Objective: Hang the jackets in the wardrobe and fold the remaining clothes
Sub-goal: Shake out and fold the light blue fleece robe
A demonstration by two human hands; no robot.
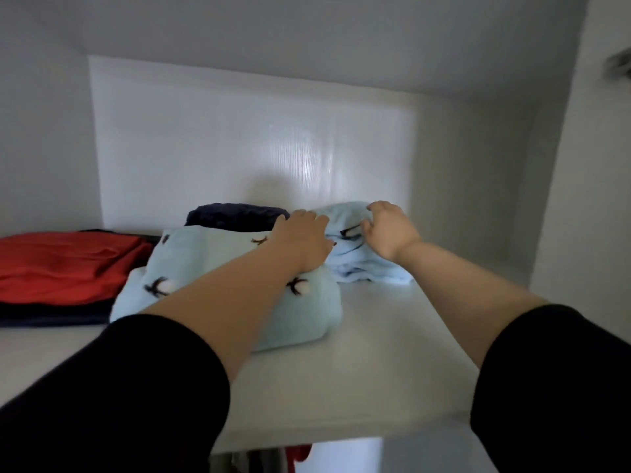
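Two folded pale-blue fleece garments with dark bird prints lie on a white wardrobe shelf (368, 353). The larger fleece bundle (211, 268) sits in the middle; my left hand (304, 240) rests flat on its far right corner with fingers fairly straight. The smaller fleece bundle (355, 264) lies just to its right, further back. My right hand (387, 230) rests on top of that smaller bundle, fingers bent over the cloth. Both forearms are bare below black sleeves.
A folded red garment (65, 264) lies on a dark one at the shelf's left end. A folded navy piece (235, 215) sits behind the larger blue bundle. White wardrobe walls close in on both sides and behind. Hanging clothes show below the shelf edge (293, 454).
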